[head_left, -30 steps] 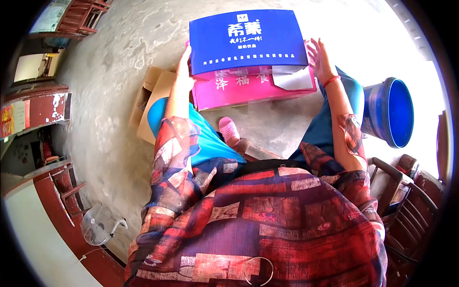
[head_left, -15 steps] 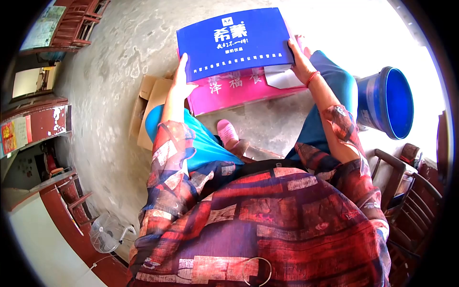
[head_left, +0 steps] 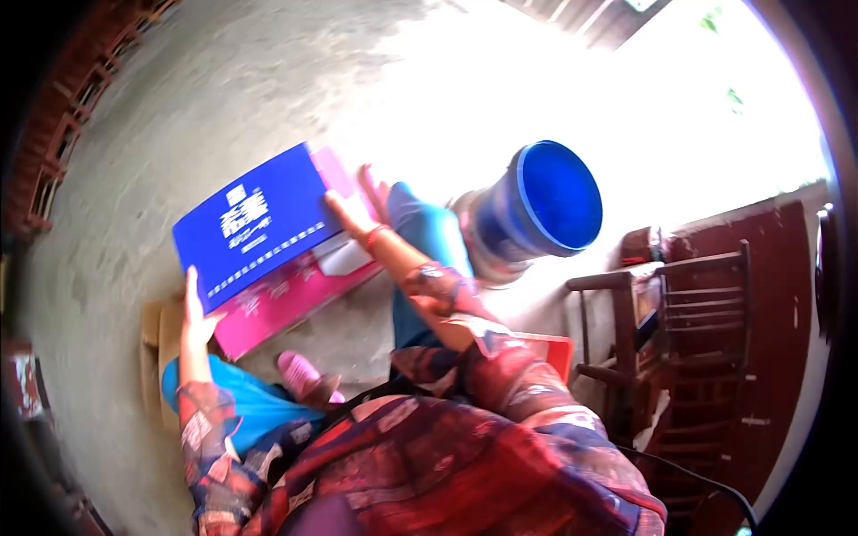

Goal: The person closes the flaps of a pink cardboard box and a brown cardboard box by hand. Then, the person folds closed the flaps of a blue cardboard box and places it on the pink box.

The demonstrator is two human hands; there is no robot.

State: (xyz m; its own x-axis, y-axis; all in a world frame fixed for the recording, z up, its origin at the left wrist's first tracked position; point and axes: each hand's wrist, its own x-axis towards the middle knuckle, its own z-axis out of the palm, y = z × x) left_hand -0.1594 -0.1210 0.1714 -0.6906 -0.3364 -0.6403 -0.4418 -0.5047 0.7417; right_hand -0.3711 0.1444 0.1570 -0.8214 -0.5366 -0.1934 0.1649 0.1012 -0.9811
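Observation:
A blue yogurt-drink carton (head_left: 259, 219) with white lettering is tilted between my two hands. My left hand (head_left: 196, 308) holds its lower left edge, thumb apart and the other fingers partly hidden. My right hand (head_left: 351, 215), with a red bracelet at the wrist, grips the right edge. Just beneath the blue carton, a pink box (head_left: 277, 308) with white characters sits between my knees, a pale flap showing near its right end. Whether the blue carton rests on the pink one I cannot tell.
A blue bucket (head_left: 559, 198) stands beyond my right knee. Brown cardboard (head_left: 154, 357) lies by my left knee. Wooden chairs (head_left: 688, 313) line the right side, with a black cable (head_left: 697, 481) below. Concrete floor (head_left: 268, 80) stretches ahead.
My view has swung to the right, so hands, boxes and legs now appear farther left and the bucket nearer the middle. Both hands stay on the blue carton.

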